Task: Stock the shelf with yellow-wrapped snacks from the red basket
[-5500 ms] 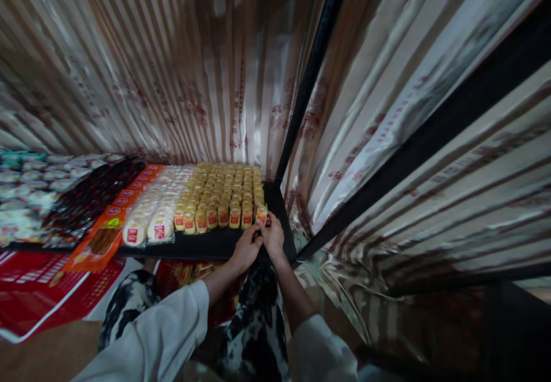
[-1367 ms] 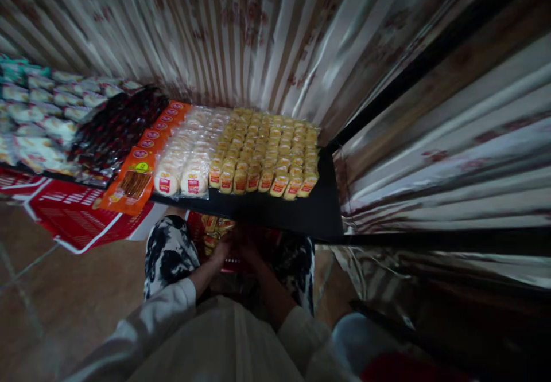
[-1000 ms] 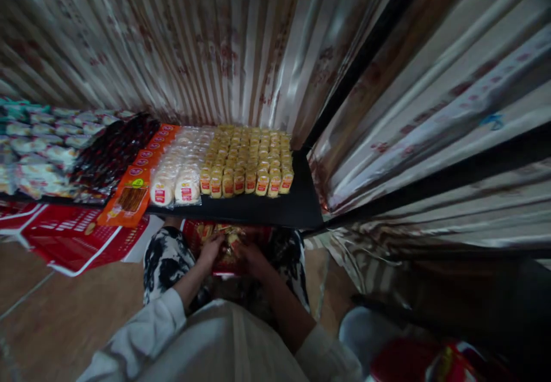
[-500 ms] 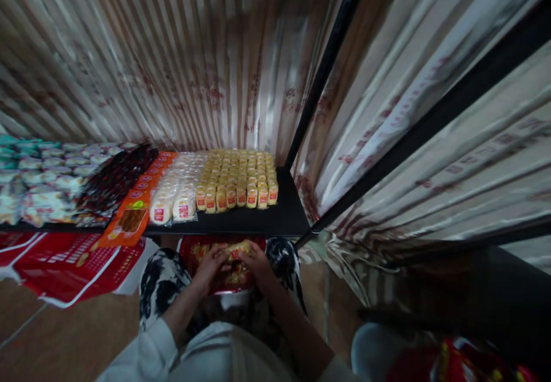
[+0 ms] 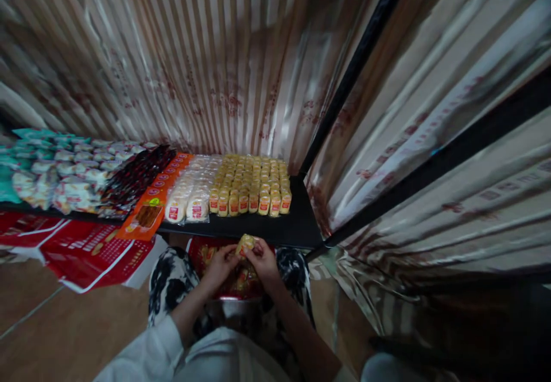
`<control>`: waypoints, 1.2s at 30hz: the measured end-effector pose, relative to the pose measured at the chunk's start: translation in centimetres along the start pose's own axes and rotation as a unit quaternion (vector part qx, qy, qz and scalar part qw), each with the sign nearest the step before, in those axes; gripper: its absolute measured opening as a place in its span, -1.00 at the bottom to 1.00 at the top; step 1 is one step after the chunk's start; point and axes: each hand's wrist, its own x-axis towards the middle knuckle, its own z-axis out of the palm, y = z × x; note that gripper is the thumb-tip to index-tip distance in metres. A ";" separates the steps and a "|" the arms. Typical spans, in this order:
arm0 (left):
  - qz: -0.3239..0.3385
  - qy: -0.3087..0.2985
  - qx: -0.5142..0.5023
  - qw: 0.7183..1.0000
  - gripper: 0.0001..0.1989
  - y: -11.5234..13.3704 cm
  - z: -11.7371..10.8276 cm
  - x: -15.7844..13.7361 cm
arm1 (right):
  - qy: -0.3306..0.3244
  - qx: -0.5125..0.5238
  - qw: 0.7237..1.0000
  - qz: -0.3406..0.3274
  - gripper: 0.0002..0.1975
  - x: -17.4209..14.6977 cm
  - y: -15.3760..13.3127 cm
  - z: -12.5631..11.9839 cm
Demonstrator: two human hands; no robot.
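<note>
Lying farthest left on the black shelf (image 5: 297,221), teal packets (image 5: 38,141); then white packets (image 5: 75,193), dark packets (image 5: 138,181), orange pack (image 5: 150,215), pale round packets (image 5: 191,190), yellow packets (image 5: 252,187) in rows. Below, over a red box (image 5: 241,297): left hand (image 5: 221,264) half-curled, fingertips by a yellow-wrapped packet (image 5: 246,243), grip unclear from where I stand. Right hand (image 5: 263,262) pinches that packet, raised just before the shelf edge. Striped curtain (image 5: 408,118) at right.

The small packet (image 5: 245,244) at lower centre is yellow, as are the red-labelled packs (image 5: 250,186) mid-frame; leftward come white round packs (image 5: 191,194) with red print, an orange strip (image 5: 150,210), dark red-black wrappers (image 5: 138,181), teal bags (image 5: 6,184); the shelf (image 5: 288,228) is black; lower left, a red-and-white sheet (image 5: 92,253); lower centre, black-and-white blotched trousers (image 5: 170,276); above, a brown-and-cream striped curtain (image 5: 232,72)
</note>
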 end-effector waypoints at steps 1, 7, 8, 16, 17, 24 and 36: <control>0.013 0.002 0.010 1.000 -0.70 0.1 -0.1 0.2 | -0.006 -0.002 1.000 -0.005 -0.65 0.2 -0.1 0.2; 0.039 0.036 0.039 0.998 -0.67 0.0 -0.4 1.5 | -0.020 -0.016 1.000 0.002 -0.67 1.7 0.2 1.1; 0.038 0.037 0.036 0.998 -0.67 0.0 -0.4 1.7 | -0.022 -0.025 0.999 0.003 -0.67 1.9 0.3 1.1; 0.092 0.102 0.136 0.981 -0.65 0.8 -1.2 2.4 | -0.038 -0.134 0.990 -0.021 -0.69 3.3 0.6 1.9; 0.110 0.116 0.154 0.975 -0.65 1.0 -1.6 2.4 | -0.041 -0.155 0.987 -0.028 -0.69 3.6 0.6 2.3; 0.112 0.228 0.165 0.953 -0.70 1.0 -4.2 3.6 | -0.005 -0.300 0.949 -0.099 -0.69 6.3 0.3 6.5; 0.210 0.206 0.136 0.946 -0.61 -1.7 -5.5 4.5 | 0.041 -0.427 0.881 -0.202 -0.81 8.1 0.5 10.4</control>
